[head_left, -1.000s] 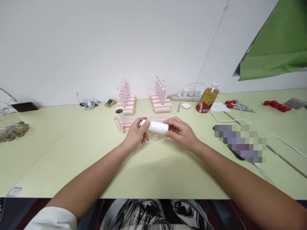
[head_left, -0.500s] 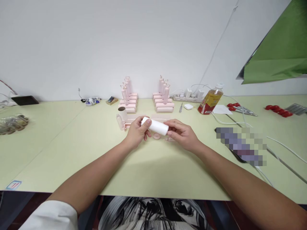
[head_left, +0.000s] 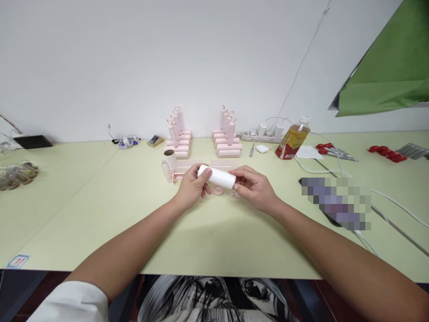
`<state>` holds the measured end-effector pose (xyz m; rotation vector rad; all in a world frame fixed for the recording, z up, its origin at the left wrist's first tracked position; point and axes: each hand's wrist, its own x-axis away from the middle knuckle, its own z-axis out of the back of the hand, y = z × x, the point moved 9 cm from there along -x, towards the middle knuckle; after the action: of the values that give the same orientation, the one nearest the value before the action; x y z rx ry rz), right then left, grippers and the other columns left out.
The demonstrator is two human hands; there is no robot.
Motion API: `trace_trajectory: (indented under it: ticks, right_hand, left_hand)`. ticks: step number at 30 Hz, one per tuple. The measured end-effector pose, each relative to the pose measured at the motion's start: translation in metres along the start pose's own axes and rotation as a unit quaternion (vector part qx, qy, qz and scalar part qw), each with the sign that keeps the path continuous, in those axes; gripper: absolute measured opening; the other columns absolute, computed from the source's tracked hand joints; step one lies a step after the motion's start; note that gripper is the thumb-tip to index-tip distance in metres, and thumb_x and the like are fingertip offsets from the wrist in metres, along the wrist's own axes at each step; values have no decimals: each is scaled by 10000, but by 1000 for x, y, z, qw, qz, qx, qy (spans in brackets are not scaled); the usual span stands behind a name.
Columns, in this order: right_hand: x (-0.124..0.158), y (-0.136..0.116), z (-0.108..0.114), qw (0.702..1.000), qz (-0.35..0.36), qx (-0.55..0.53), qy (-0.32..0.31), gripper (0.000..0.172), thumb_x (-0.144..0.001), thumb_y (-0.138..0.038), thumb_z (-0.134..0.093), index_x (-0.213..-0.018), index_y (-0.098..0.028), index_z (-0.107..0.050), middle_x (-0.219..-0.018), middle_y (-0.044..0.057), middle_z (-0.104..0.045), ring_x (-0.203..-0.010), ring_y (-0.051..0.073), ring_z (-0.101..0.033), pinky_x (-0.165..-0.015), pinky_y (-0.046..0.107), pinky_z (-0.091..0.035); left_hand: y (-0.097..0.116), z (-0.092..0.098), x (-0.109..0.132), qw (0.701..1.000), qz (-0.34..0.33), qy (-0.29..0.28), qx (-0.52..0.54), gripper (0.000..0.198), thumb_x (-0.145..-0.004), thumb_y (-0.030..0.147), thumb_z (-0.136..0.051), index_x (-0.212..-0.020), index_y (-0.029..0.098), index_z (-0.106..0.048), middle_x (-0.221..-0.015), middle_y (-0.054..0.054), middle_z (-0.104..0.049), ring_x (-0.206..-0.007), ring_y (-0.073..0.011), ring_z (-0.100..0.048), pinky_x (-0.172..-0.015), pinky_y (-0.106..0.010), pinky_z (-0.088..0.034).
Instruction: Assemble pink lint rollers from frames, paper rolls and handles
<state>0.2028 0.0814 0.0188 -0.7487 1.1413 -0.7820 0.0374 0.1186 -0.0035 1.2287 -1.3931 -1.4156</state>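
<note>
A white roll (head_left: pixel 220 177) is held between both hands above the middle of the table, tilted slightly down to the right. My left hand (head_left: pixel 194 184) wraps round its left end, thumb on top. The fingers of my right hand (head_left: pixel 252 187) are closed on its right end. Just below the roll lies a round pink cap (head_left: pixel 218 191), and a small clear pink part (head_left: pixel 235 195) is partly covered by my right hand. Left of my left hand stand a brown-cored roll (head_left: pixel 170 157) and a pink handle (head_left: pixel 166 171), beside a pink frame partly hidden by my fingers.
Two rows of pink rollers (head_left: pixel 229 150) stand near the wall. To the right are a drink bottle (head_left: pixel 293 139), a power strip (head_left: pixel 261 137), cables, a blurred phone (head_left: pixel 335 203) and red-handled tools (head_left: pixel 337 153). Packaged items (head_left: pixel 18 174) lie far left.
The view has shifted very slightly. Both hands keep nearly the same grip on the white roll.
</note>
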Motion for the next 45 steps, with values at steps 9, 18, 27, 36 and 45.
trace_trajectory:
  ticks: [9,18,27,36,45]
  right_hand:
    - [-1,-6,7,991,30,109,66,270,-871,-317,-576,-1121,-233,-635,-1087,88,-650,-867,199,-646,-712,341,-570]
    - [-7,-6,12,936,66,345,27,137,-876,-281,-588,-878,-209,-705,-936,86,-680,-912,249,-585,-808,408,-477]
    - [-9,20,-12,883,16,465,-62,163,-860,-253,-615,-815,-240,-771,-1098,91,-637,-1077,310,-454,-954,494,-335]
    - [-13,25,-15,863,-9,500,-69,238,-911,-309,-565,-797,-231,-760,-810,94,-627,-828,248,-436,-741,379,-301]
    - [-12,27,-22,839,-45,528,-123,360,-894,-215,-536,-567,-195,-687,-730,110,-662,-810,256,-460,-695,387,-266]
  left_hand:
    - [-6,6,0,998,36,40,30,488,-770,600,-648,-971,174,-520,-625,53,-541,-399,-76,-545,-293,-157,-340]
    - [3,33,-4,989,5,141,51,436,-790,570,-643,-934,190,-488,-543,72,-520,-385,-85,-508,-326,-170,-365]
    - [7,25,-3,993,-32,110,18,428,-783,555,-649,-974,190,-533,-516,70,-508,-403,-97,-515,-331,-170,-359]
    - [5,24,-3,994,-38,106,9,484,-754,600,-654,-985,190,-544,-515,69,-505,-411,-96,-524,-344,-167,-369]
    - [6,22,-2,994,-38,100,9,475,-755,591,-658,-979,190,-539,-566,62,-512,-422,-90,-522,-346,-172,-371]
